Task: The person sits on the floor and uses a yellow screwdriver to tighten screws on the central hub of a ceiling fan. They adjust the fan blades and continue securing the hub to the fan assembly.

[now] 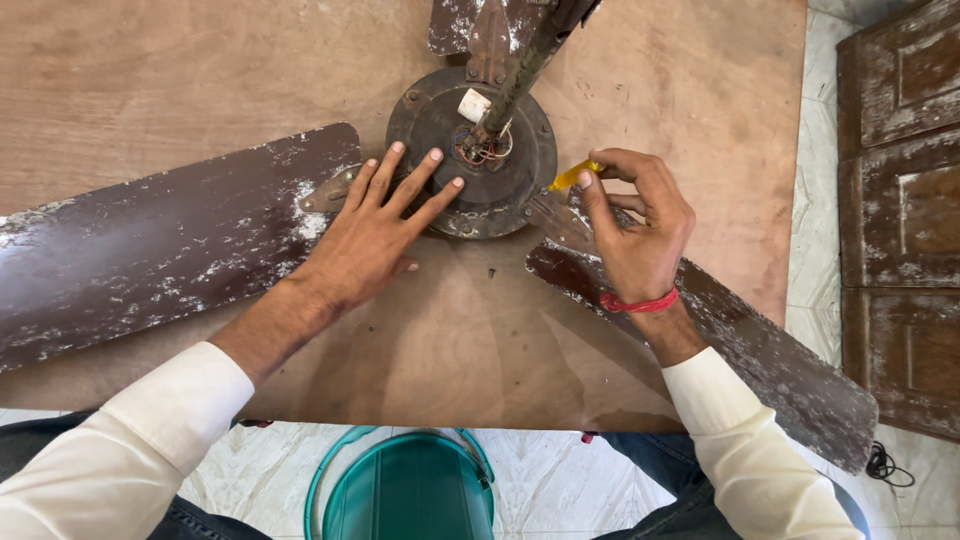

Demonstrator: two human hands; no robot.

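Fan motor (472, 150), old and rust-stained, is lain flat at the middle of a plywood tabletop (150, 80), all three blades (170, 240) still attached. Left hand (375, 235) is pressed on the housing, fingers spread. Right hand (635, 225) is closed around a yellow-handled tool (573, 176), tip set at the blade bracket. Little appears undone yet; wires are exposed at the hub. Marble floor (560, 480), a green bucket (410, 490) and a dark wooden door (900, 200) are noted around.

fan motor (480, 160) on board (200, 70), blades (150, 240) left and right, bucket (410, 490) below
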